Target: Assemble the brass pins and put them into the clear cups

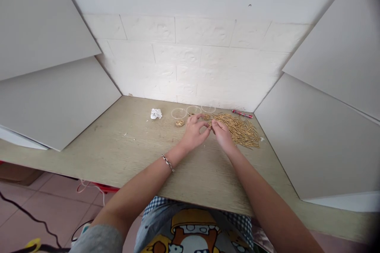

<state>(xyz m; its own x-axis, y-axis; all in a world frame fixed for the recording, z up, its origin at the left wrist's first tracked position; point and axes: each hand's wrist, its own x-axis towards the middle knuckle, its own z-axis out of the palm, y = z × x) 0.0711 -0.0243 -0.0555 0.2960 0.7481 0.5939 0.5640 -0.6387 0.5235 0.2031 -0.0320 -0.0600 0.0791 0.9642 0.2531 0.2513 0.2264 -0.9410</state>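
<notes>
My left hand (194,130) and my right hand (221,133) meet over the wooden table (133,150), fingertips pinched together on a few thin golden sticks. A wide heap of the same golden sticks (240,128) lies just right of my right hand. A small round bundle of sticks (179,123) sits left of my left hand, and another small bundle (206,117) lies behind the fingers. A metal bracelet (168,163) circles my left wrist.
Three clear plastic cups (178,113) (194,109) (208,108) stand in a row by the white brick wall. A crumpled white paper (156,114) lies to their left, a red pen (242,114) to their right. Grey panels flank the table on both sides.
</notes>
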